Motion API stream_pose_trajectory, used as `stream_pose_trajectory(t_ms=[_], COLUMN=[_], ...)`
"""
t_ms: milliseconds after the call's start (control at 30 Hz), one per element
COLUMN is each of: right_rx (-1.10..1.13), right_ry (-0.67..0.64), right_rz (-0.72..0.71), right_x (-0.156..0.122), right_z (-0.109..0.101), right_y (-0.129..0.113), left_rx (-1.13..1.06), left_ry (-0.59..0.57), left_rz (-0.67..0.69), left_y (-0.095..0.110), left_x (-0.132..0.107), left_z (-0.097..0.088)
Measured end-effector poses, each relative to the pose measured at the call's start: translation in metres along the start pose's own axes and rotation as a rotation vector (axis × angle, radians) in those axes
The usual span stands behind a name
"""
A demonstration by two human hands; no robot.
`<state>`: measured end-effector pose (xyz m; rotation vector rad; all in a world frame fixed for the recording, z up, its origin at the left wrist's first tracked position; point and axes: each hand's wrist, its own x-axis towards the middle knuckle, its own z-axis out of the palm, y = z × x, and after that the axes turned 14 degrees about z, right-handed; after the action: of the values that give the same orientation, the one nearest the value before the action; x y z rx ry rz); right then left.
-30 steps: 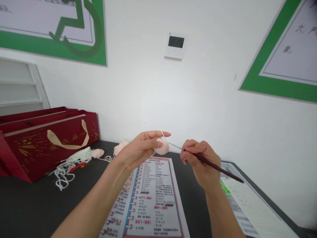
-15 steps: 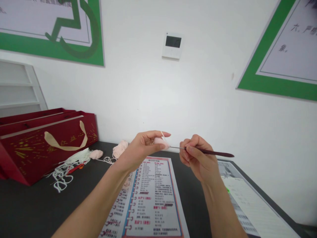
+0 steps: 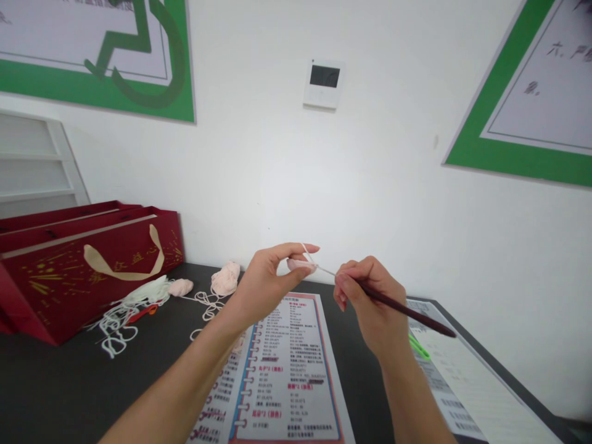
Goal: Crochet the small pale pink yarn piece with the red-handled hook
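My left hand is raised above the table and pinches a small pale pink crocheted piece between thumb and fingers, with a white strand looped over the outstretched forefinger. My right hand is closed round a dark brown crochet hook. The hook's thin metal tip points left into the pink piece, and its handle slopes down to the right. A spiral-bound printed pattern sheet lies on the black table beneath both hands.
A pink yarn ball, a smaller pink piece and a tangle of white yarn lie at the left. Red gift bags stand behind them. More papers and a green item lie at the right.
The hook's handle has tipped from level half a second ago back down to the right. The pink piece shows less between the left fingers than a second ago.
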<state>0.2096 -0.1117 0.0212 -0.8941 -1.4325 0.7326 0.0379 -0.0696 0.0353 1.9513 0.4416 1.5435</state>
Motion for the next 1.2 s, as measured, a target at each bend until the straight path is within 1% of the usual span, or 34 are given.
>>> stream_pose_trajectory(t_ms=[100, 167, 233, 300, 367, 433, 533, 600, 667, 700, 767, 800, 867, 933, 1000, 1100, 1200], right_rx=[-0.160, -0.261, -0.342, -0.392, -0.418, -0.444, -0.445, -0.425, -0.438, -0.467, -0.561, -0.607, -0.648, -0.587, -0.439, -0.152, 0.137], right_ry=[0.085, 0.122, 0.127, 0.096, 0.043, -0.011, -0.039, -0.016, 0.043, 0.083, 0.156, 0.180, 0.186, 0.163, 0.136, 0.099, 0.025], right_rz=[-0.005, -0.051, -0.126, -0.224, -0.341, -0.462, -0.573, -0.623, -0.697, -0.737, -0.779, -0.775, -0.715, -0.603, -0.442, -0.184, 0.013], right_x=[-0.006, -0.009, -0.008, -0.005, 0.001, 0.006, 0.011, 0.013, 0.014, 0.014, 0.013, 0.012, 0.007, 0.001, -0.004, -0.007, -0.003], right_z=[0.006, 0.011, 0.015, 0.015, 0.011, 0.006, 0.000, 0.000, 0.003, 0.005, 0.010, 0.012, 0.016, 0.017, 0.017, 0.013, 0.008], right_y=[-0.004, -0.003, 0.000, 0.006, 0.012, 0.016, 0.021, 0.025, 0.029, 0.031, 0.032, 0.031, 0.026, 0.018, 0.010, 0.002, 0.000], left_rx=[0.122, 0.167, 0.171, 0.153, 0.044, -0.103, -0.348, -0.512, -0.626, -0.649, -0.620, -0.578, -0.476, -0.392, -0.334, -0.267, -0.244], left_ry=[-0.009, -0.044, -0.080, -0.072, -0.057, -0.045, -0.027, -0.020, 0.003, 0.029, 0.086, 0.110, 0.131, 0.131, 0.119, 0.076, 0.018], left_rz=[0.072, 0.107, 0.112, 0.090, 0.038, -0.044, -0.193, -0.271, -0.312, -0.314, -0.285, -0.256, -0.199, -0.165, -0.151, -0.119, -0.092], left_y=[0.001, 0.004, 0.006, 0.007, 0.005, 0.002, -0.004, -0.007, -0.009, -0.009, -0.009, -0.009, -0.008, -0.007, -0.006, -0.005, -0.003], left_x=[-0.002, -0.003, -0.004, -0.004, -0.003, -0.001, 0.001, 0.001, 0.001, 0.001, 0.000, -0.001, -0.001, -0.001, 0.000, 0.002, 0.001], left_z=[0.003, 0.005, 0.008, 0.009, 0.008, 0.007, 0.007, 0.009, 0.012, 0.014, 0.017, 0.018, 0.017, 0.013, 0.007, -0.001, -0.005])
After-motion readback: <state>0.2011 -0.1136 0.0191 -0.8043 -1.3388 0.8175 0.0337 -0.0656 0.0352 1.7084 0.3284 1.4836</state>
